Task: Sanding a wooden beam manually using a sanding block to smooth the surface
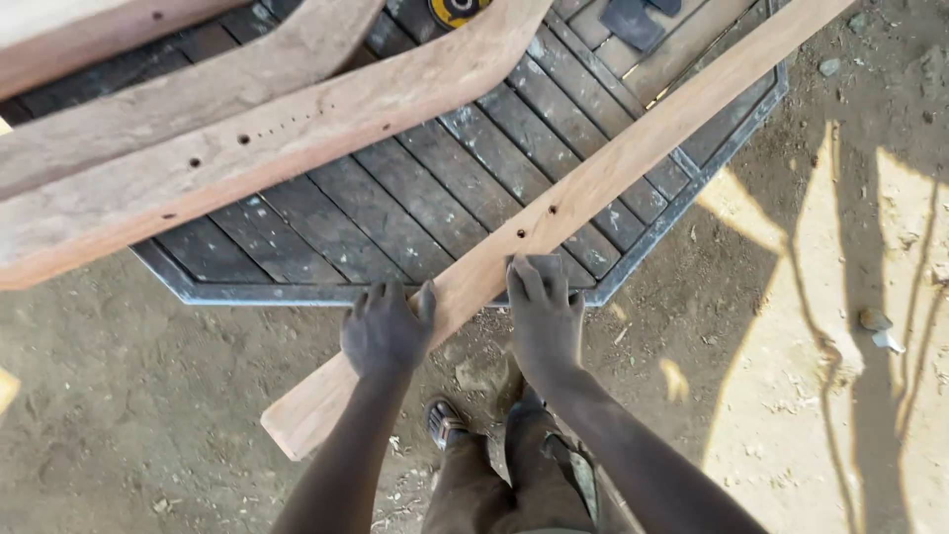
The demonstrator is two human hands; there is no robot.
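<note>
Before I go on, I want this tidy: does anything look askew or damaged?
The long plank lies diagonally, its near end overhanging the slatted tabletop above the dirt. Both hands, left and right, rest on it.
</note>
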